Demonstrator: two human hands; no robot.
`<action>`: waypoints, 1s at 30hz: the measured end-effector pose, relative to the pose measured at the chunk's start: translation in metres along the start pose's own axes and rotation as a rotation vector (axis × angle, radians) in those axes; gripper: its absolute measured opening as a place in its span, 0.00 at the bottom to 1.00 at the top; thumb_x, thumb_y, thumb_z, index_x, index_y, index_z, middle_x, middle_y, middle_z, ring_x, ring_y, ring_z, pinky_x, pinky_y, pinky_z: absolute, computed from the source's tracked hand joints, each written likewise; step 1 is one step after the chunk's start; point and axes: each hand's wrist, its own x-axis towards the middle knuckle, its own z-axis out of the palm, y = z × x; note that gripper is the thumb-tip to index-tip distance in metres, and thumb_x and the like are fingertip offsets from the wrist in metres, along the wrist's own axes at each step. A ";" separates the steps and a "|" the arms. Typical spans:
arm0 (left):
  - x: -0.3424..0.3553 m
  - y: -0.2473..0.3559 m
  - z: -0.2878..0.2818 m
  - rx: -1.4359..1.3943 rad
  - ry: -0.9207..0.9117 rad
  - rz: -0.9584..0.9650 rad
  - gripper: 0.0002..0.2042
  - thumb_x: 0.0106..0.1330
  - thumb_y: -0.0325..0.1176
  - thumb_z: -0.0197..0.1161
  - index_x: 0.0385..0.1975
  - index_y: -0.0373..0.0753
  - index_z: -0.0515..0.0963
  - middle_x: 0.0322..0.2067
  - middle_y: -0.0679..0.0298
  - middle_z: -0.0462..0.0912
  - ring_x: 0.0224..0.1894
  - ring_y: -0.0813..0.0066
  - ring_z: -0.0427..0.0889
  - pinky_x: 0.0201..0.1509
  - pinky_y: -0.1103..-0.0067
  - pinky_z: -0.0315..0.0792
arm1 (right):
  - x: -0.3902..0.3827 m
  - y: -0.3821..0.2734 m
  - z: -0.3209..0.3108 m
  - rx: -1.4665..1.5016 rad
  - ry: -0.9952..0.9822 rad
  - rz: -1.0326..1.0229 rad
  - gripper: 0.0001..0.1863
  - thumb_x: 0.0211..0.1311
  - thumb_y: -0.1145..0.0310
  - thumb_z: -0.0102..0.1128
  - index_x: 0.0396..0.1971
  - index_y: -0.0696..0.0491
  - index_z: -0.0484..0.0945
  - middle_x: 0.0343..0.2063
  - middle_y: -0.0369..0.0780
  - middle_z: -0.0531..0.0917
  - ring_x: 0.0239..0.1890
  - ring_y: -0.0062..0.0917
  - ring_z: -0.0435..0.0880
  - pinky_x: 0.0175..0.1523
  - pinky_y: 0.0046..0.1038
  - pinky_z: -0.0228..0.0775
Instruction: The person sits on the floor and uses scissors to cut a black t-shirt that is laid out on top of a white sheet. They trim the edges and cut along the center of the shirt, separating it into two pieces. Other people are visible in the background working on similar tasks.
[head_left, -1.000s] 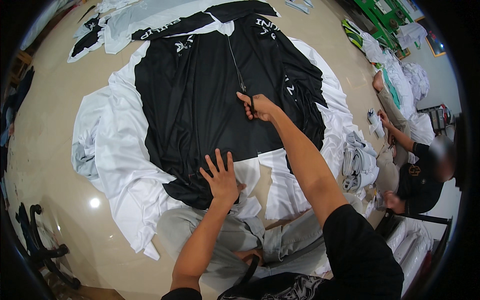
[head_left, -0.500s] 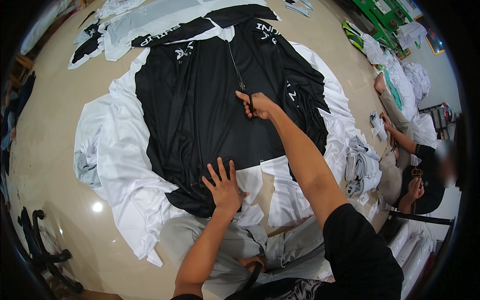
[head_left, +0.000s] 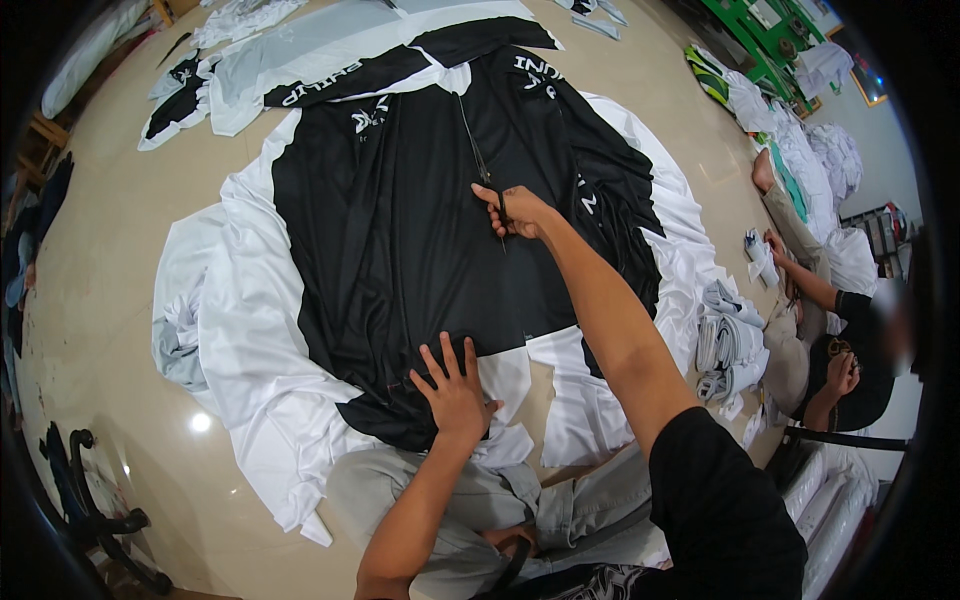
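A large black fabric piece (head_left: 350, 260) with white lettering lies spread before me, with white cloth (head_left: 245, 310) around and under it. My right hand (head_left: 516, 212) is closed around the dark handles of a pair of scissors (head_left: 503, 210) near the middle of the black fabric. The blades point away from me, at the lower end of a long thin line running up the fabric. Near the fabric's closest edge, my left hand (head_left: 456, 392) lies flat on it with fingers spread, holding nothing.
More black, white and grey fabric pieces (head_left: 330, 50) lie beyond. Rolled white bundles (head_left: 730, 340) sit to the right, near a seated person (head_left: 850, 350) handling a small white bundle (head_left: 760, 257). A black chair base (head_left: 105, 525) stands at lower left, a green machine (head_left: 745, 45) at far right.
The whole view has shifted slightly, so the fabric sits a little lower in the picture. Both hands keep nearly the same places on the cloth, and the scissors stay in my right hand.
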 end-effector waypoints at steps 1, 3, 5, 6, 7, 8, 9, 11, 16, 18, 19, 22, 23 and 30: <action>0.000 0.000 0.000 0.002 -0.002 -0.002 0.64 0.41 0.60 0.82 0.79 0.42 0.53 0.79 0.43 0.41 0.78 0.26 0.40 0.70 0.31 0.49 | 0.001 -0.001 0.000 0.010 0.005 0.014 0.30 0.57 0.40 0.76 0.25 0.52 0.73 0.21 0.35 0.74 0.21 0.22 0.77 0.25 0.26 0.72; 0.000 -0.001 0.000 0.004 -0.005 -0.009 0.63 0.42 0.60 0.82 0.79 0.42 0.53 0.79 0.43 0.41 0.78 0.26 0.40 0.70 0.31 0.49 | 0.002 -0.006 0.004 0.033 0.011 0.041 0.30 0.58 0.40 0.75 0.25 0.52 0.73 0.22 0.35 0.74 0.21 0.23 0.77 0.25 0.26 0.72; 0.000 -0.002 0.000 -0.001 -0.004 -0.011 0.63 0.42 0.61 0.82 0.79 0.42 0.53 0.79 0.43 0.40 0.78 0.26 0.40 0.70 0.31 0.49 | 0.004 -0.013 0.005 0.031 0.011 0.042 0.31 0.57 0.38 0.75 0.24 0.51 0.72 0.20 0.34 0.73 0.20 0.22 0.76 0.24 0.25 0.71; 0.000 -0.002 0.000 -0.005 -0.009 -0.011 0.63 0.42 0.61 0.82 0.78 0.42 0.53 0.79 0.43 0.40 0.78 0.26 0.40 0.70 0.31 0.49 | 0.005 -0.016 0.006 0.030 0.012 0.042 0.31 0.57 0.37 0.75 0.24 0.50 0.72 0.20 0.34 0.73 0.20 0.21 0.75 0.24 0.24 0.71; 0.000 -0.002 -0.001 -0.009 -0.015 -0.011 0.63 0.42 0.61 0.82 0.78 0.42 0.53 0.79 0.43 0.40 0.78 0.26 0.39 0.70 0.31 0.49 | 0.006 -0.020 0.007 0.026 0.017 0.043 0.31 0.56 0.37 0.75 0.24 0.50 0.72 0.20 0.34 0.73 0.20 0.21 0.75 0.24 0.25 0.70; 0.000 -0.002 -0.002 -0.013 -0.018 -0.010 0.63 0.42 0.61 0.82 0.78 0.42 0.54 0.79 0.43 0.40 0.78 0.26 0.39 0.70 0.31 0.49 | 0.010 -0.021 0.006 0.022 0.023 0.043 0.31 0.56 0.37 0.75 0.24 0.50 0.72 0.20 0.34 0.73 0.20 0.22 0.75 0.24 0.25 0.70; 0.000 -0.001 -0.002 -0.013 -0.019 -0.008 0.63 0.42 0.61 0.81 0.78 0.42 0.54 0.79 0.43 0.40 0.78 0.26 0.39 0.70 0.31 0.49 | 0.015 -0.022 0.005 0.018 0.029 0.043 0.31 0.56 0.37 0.75 0.24 0.50 0.72 0.19 0.34 0.73 0.20 0.22 0.75 0.24 0.25 0.70; 0.000 0.000 -0.002 -0.012 -0.022 -0.004 0.63 0.42 0.61 0.81 0.78 0.42 0.54 0.79 0.43 0.39 0.78 0.27 0.39 0.70 0.31 0.49 | 0.022 -0.020 0.002 0.004 0.014 0.020 0.32 0.57 0.38 0.75 0.25 0.53 0.72 0.21 0.35 0.74 0.21 0.22 0.76 0.25 0.26 0.72; -0.001 0.002 0.000 -0.010 -0.030 -0.004 0.63 0.44 0.61 0.81 0.79 0.42 0.52 0.79 0.44 0.38 0.78 0.28 0.38 0.70 0.31 0.48 | 0.021 -0.014 -0.004 -0.048 0.011 -0.015 0.32 0.59 0.37 0.73 0.25 0.55 0.73 0.21 0.38 0.74 0.21 0.27 0.77 0.25 0.31 0.72; -0.003 -0.003 -0.001 -0.006 -0.031 -0.013 0.63 0.44 0.61 0.80 0.79 0.42 0.52 0.79 0.44 0.38 0.78 0.28 0.38 0.70 0.31 0.48 | 0.002 -0.016 -0.001 -0.084 0.035 0.022 0.33 0.59 0.38 0.73 0.25 0.57 0.74 0.20 0.41 0.75 0.19 0.33 0.78 0.25 0.35 0.73; -0.004 -0.005 0.001 -0.007 -0.033 -0.013 0.63 0.45 0.61 0.80 0.79 0.42 0.51 0.79 0.44 0.38 0.78 0.28 0.38 0.70 0.31 0.48 | -0.011 -0.008 -0.001 -0.325 0.176 -0.136 0.33 0.59 0.39 0.73 0.27 0.58 0.75 0.22 0.44 0.77 0.22 0.37 0.79 0.30 0.38 0.74; -0.001 -0.001 -0.006 -0.015 -0.062 -0.006 0.61 0.47 0.60 0.80 0.79 0.43 0.51 0.79 0.44 0.38 0.78 0.28 0.38 0.71 0.32 0.49 | -0.064 0.039 -0.028 -0.897 0.536 -0.620 0.34 0.59 0.43 0.74 0.38 0.63 0.75 0.32 0.52 0.79 0.37 0.50 0.81 0.45 0.44 0.75; -0.001 0.002 -0.008 -0.015 -0.076 -0.005 0.60 0.48 0.59 0.79 0.79 0.43 0.51 0.79 0.44 0.38 0.78 0.28 0.38 0.71 0.33 0.50 | -0.083 0.058 -0.042 -0.971 0.596 -0.784 0.35 0.58 0.44 0.74 0.44 0.64 0.75 0.38 0.55 0.80 0.44 0.53 0.81 0.53 0.46 0.73; -0.069 0.019 -0.021 -0.153 -0.546 0.164 0.52 0.61 0.57 0.71 0.78 0.37 0.51 0.67 0.30 0.64 0.65 0.27 0.72 0.63 0.48 0.73 | -0.234 0.153 -0.132 -1.139 0.219 -0.456 0.39 0.60 0.39 0.69 0.47 0.64 0.72 0.44 0.57 0.79 0.50 0.54 0.79 0.56 0.46 0.72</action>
